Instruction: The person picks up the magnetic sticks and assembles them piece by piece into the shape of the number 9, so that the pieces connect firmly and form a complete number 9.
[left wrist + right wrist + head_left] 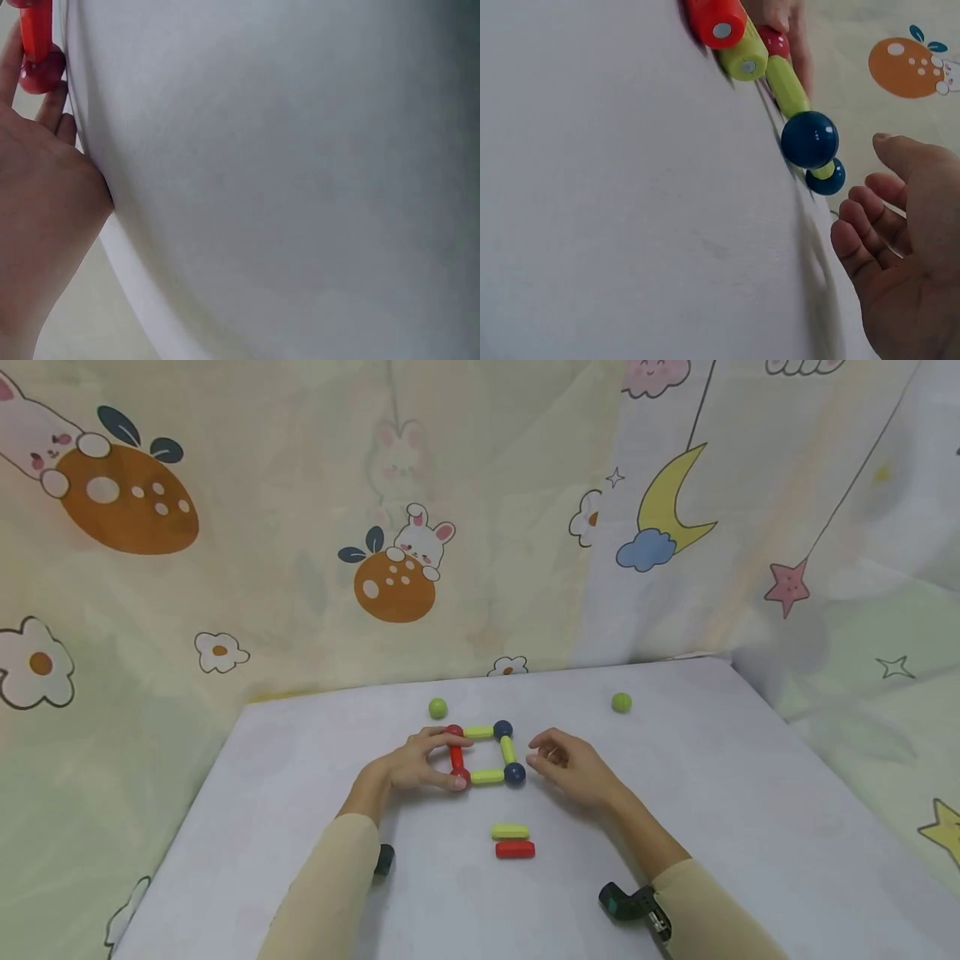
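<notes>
A four-sided frame of toy rods and balls lies on the table. Red balls (pixel 461 777) join a red rod (pixel 457 757) on its left side; blue balls (pixel 514 774) and yellow-green rods (pixel 487 777) form the rest. My left hand (pixel 416 762) grips the red side, thumb by the near red ball and fingers across the far one. Just right of the blue balls, my right hand (pixel 573 768) hovers apart from the frame, fingers loosely curled around nothing. Nearer me lie a loose yellow-green rod (pixel 510 832) and a loose red rod (pixel 515 850), side by side; metal discs show in their ends.
Beyond the frame sits a green ball (pixel 438 708), and another green ball (pixel 621 702) rests at the back right. The white table (pixel 300 777) ends at a patterned cloth backdrop (pixel 495 602) behind and on the right. Dark wrist devices (pixel 633 906) are strapped near both sleeves.
</notes>
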A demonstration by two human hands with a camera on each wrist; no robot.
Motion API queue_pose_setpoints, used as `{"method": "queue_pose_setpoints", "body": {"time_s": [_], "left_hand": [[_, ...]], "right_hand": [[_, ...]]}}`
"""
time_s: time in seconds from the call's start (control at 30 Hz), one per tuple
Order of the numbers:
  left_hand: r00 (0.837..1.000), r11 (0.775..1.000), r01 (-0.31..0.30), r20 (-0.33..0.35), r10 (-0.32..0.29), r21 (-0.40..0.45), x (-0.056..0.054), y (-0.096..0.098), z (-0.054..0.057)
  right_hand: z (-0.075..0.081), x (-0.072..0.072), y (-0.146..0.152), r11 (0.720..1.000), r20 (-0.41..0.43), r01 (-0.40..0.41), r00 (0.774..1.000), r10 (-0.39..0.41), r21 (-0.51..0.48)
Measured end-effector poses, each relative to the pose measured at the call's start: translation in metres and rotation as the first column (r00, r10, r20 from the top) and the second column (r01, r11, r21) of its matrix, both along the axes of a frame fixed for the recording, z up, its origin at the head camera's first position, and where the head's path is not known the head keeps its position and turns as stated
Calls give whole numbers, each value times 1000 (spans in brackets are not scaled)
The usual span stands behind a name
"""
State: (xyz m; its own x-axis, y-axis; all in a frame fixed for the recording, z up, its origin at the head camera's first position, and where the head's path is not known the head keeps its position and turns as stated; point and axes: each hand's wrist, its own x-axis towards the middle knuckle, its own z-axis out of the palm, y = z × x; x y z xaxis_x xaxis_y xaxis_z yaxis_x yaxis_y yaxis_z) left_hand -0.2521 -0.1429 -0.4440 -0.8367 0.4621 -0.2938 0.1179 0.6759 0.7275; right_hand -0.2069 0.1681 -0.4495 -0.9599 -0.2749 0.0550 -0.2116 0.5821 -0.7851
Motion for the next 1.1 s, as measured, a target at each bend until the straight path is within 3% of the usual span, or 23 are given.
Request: {"method": "queue_pose_setpoints", "body": {"time_s": [0.3,0.57,1.1], "left_hand": [[999,1000,-28,-18,28,-6,3,-2,0],[998,999,-28,-53,26,-41,4,0,-1],[997,997,-42,-67,38,-66,4,2,-2]], "right_hand": [[12,15,-4,994,-60,-107,992,108,20],[4,26,-8,970,-122,-243,963,241,4],[-3,35,-15,903,-72,-428,901,428,17]]}}
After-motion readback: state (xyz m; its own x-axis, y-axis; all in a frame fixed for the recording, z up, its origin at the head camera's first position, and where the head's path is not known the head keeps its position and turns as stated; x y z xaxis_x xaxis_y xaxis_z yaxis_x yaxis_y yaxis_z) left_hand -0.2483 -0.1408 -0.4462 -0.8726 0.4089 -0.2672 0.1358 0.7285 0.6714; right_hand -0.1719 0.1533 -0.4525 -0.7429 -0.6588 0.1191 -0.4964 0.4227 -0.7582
